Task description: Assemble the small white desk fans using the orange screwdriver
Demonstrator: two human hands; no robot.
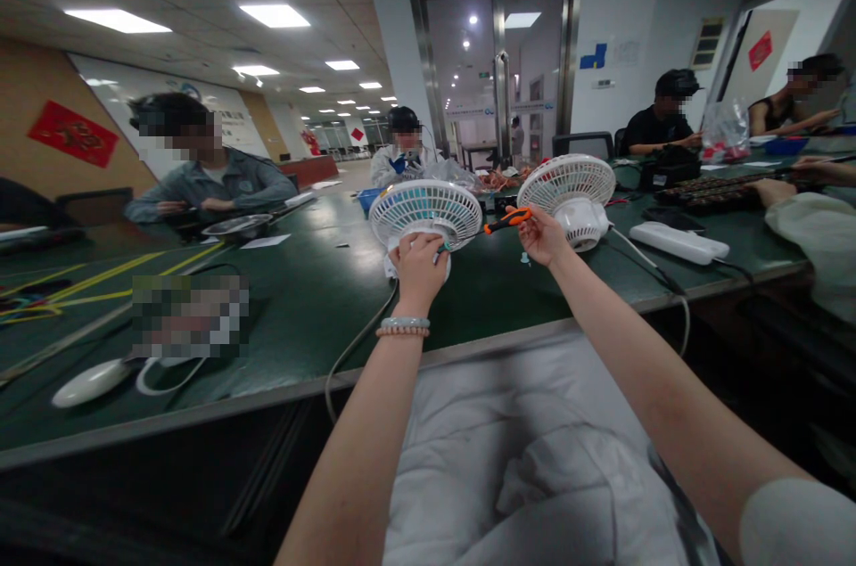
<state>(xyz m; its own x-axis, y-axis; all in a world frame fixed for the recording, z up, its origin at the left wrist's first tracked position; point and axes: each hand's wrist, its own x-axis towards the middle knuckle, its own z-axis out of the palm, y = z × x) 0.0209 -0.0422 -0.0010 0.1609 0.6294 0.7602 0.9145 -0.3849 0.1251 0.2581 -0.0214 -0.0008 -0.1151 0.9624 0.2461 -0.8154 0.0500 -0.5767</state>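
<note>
A small white fan (426, 205) with a round grille stands on the green table in front of me. My left hand (420, 265) has its fingers curled over the housing behind the grille. In my right hand (543, 236) is a screwdriver (508, 220) with an orange and black handle. Its shaft points left toward the fan's housing, close to my left fingertips; whether the tip touches a screw I cannot tell. To the right, just beyond my right hand, stands a second white fan (568, 192). A small pale piece (525, 259) lies on the table between the fans.
A white power strip (679, 242) and cables lie to the right. At left are a white spoon-shaped object (94, 383) and yellow strips (100, 283). A blue bin (367, 199) and plastic bags stand behind the fans. Several people sit around the table (300, 307).
</note>
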